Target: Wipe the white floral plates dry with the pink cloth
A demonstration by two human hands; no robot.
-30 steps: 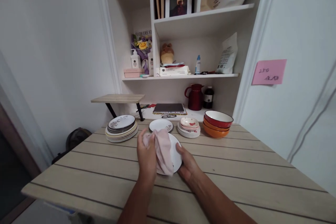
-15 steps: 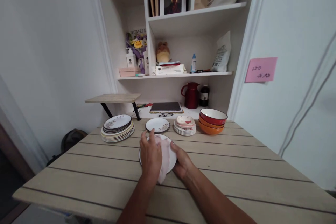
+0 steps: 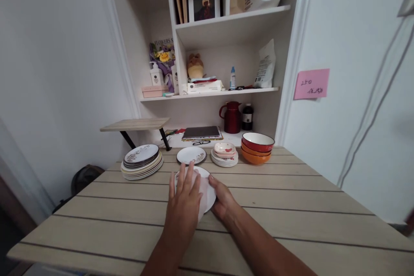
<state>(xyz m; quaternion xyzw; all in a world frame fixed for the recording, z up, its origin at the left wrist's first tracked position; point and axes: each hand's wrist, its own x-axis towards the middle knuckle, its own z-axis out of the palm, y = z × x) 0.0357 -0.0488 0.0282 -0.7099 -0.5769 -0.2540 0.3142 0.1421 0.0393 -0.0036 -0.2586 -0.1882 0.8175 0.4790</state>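
Observation:
A white plate [image 3: 211,194] with a dark rim is near the middle of the wooden table. My right hand [image 3: 223,198] grips its right edge, thumb on top and fingers underneath. A pale pink cloth [image 3: 204,192] lies over the plate, partly hidden by my left hand [image 3: 185,196]. That hand rests flat on the cloth with its fingers spread and pointing away from me. Just behind is another white plate [image 3: 190,155] with a floral print.
Stacked plates [image 3: 142,161] stand at the left by a small raised shelf [image 3: 134,124]. Small dishes on plates [image 3: 224,155] and stacked red and orange bowls [image 3: 256,148] are at the back right. Behind the table are a laptop [image 3: 201,132] and a red jug [image 3: 232,117].
My left hand has flattened and spread its fingers over the cloth, covering more of it. My right hand still grips the plate's edge. The camera view has shifted slightly.

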